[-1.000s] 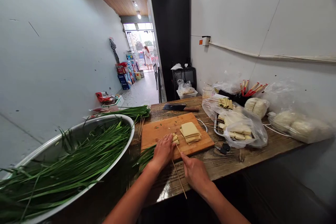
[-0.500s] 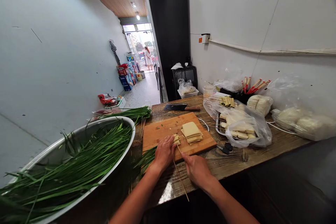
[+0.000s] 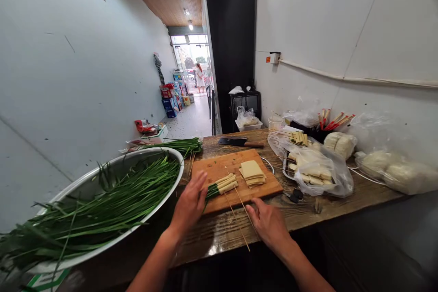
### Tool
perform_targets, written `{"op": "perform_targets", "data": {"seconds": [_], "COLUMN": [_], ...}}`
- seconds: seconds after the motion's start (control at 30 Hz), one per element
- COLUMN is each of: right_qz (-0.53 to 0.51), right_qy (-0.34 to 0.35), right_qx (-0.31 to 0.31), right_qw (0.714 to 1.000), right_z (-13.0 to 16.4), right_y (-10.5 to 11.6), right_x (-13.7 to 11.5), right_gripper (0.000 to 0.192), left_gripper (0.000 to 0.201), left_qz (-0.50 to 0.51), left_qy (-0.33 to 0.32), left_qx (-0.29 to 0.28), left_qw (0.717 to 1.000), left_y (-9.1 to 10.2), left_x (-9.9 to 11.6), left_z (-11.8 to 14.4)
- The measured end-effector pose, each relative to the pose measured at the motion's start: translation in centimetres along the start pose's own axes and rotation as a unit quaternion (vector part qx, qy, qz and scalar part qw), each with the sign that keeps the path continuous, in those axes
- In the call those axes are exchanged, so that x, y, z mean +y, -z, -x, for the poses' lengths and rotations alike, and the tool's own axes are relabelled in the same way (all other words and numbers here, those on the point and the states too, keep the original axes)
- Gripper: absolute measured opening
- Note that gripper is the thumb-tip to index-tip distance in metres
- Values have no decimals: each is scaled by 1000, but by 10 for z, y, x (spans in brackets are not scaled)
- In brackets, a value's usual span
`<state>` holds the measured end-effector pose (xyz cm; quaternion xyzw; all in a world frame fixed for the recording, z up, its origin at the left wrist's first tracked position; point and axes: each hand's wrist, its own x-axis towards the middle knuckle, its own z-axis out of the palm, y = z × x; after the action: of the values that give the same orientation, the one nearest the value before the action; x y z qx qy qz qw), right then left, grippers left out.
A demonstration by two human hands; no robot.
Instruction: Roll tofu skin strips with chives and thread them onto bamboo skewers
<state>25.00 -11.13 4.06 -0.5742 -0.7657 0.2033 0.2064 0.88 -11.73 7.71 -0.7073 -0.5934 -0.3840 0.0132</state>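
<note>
On the wooden cutting board (image 3: 270, 187) lie several pale tofu-skin rolls (image 3: 226, 184) side by side, with green chives sticking out of their left ends. Two thin skewers (image 3: 237, 220) run from the rolls toward the table's front edge. My left hand (image 3: 190, 203) is lifted just left of the rolls, fingers apart and holding nothing. Beside the right-hand skewer is my right hand (image 3: 268, 221), its thumb and forefinger apart; its other fingers are partly hidden. A stack of square tofu sheets (image 3: 252, 172) rests on the board's right side.
A large metal basin (image 3: 181, 164) of long chives stands at left. Behind the board lies a cleaver (image 3: 236, 141). To the right are keys (image 3: 294, 196), a plastic-covered tray (image 3: 285, 169) of skewered food and bagged food (image 3: 404, 164). More chives (image 3: 186, 145) lie behind the basin.
My left hand has come off the rolls and moved left, uncovering them. My right hand has drawn back to the right, away from the rolls. The view has shifted slightly.
</note>
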Motion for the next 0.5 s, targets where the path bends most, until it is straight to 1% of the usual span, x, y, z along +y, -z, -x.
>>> {"op": "perform_targets", "data": {"seconds": [0.03,0.07,0.1,0.13,0.17,0.2,0.23,0.3,0.33,0.4,0.5], "right_qz": [-44,-105,-179,-256,-329,-391,-443,-521,-548,-583,-609], "right_qy": [-9,-24,-42,-59,-71,-76,-72,-53,-46,-36,-27], "right_qx": [-22,-60,-107,-154,-195,-226,-245,-263,-263,-248,-223], "right_qw": [999,992,977,952,921,889,859,810,793,773,761], "right_z": [4,7,10,14,17,21,25,31,32,31,18], "right_y": [-5,-11,-19,-26,-33,-40,-45,-52,-53,-55,-59], "right_x": [2,3,3,2,0,-2,-5,-12,-16,-22,-26], "right_gripper": [35,35,36,38,42,46,51,57,58,59,57], "left_gripper": [38,37,39,42,43,42,39,32,29,27,28], "left_qz": [25,52,84,123,164,198,222,231,221,194,169], "left_qy": [30,74,118,146,162,162,149,115,104,100,86], "left_qx": [-27,-56,-101,-151,-193,-229,-251,-256,-245,-209,-161], "left_qw": [999,994,984,970,954,939,930,932,938,953,968], "left_y": [0,-2,-6,-10,-15,-19,-21,-22,-21,-19,-17], "left_x": [5,12,19,26,33,39,46,55,57,60,58], "left_z": [13,26,39,50,59,66,71,76,76,73,68]}}
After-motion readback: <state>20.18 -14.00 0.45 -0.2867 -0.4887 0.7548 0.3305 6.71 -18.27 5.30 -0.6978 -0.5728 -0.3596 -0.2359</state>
